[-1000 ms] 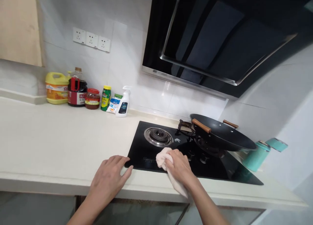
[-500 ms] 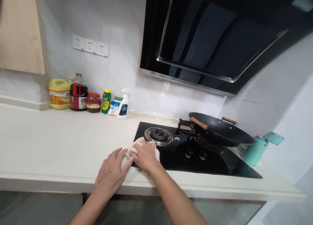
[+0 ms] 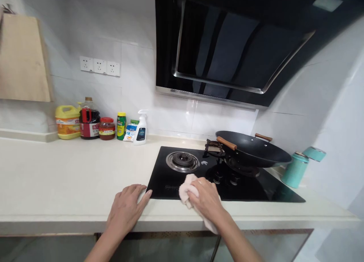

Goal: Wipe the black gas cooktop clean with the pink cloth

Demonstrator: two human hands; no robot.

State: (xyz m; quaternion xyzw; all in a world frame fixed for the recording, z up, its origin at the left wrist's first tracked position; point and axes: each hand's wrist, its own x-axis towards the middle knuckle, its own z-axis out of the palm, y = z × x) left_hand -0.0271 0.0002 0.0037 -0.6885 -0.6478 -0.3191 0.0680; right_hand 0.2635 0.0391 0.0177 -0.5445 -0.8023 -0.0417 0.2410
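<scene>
My right hand (image 3: pixel 207 196) grips a pale pink cloth (image 3: pixel 187 189) and presses it on the front edge of the black glass gas hob (image 3: pixel 162 182). Part of the cloth hangs down past the wrist over the counter edge. My left hand (image 3: pixel 126 206) rests on the white countertop (image 3: pixel 71 178) with fingers spread, its thumb by the hob's front left corner. The left burner (image 3: pixel 182 161) has no pan support on it. A black wok (image 3: pixel 256 152) with wooden handles sits tilted over the right burner. Two control knobs (image 3: pixel 218 177) stand between the burners.
Along the back wall stand a yellow jug (image 3: pixel 68 121), a dark sauce bottle (image 3: pixel 90 120), a red-lidded jar (image 3: pixel 107 128), a green container (image 3: pixel 121 126) and a white spray bottle (image 3: pixel 140 129). A turquoise flask (image 3: pixel 295 170) is at right. A black range hood (image 3: pixel 222 46) hangs above.
My right hand has moved the cloth rightward along the hob's front, away from its left edge. My left hand has stayed at the left, now lower on the countertop. The view has tilted slightly.
</scene>
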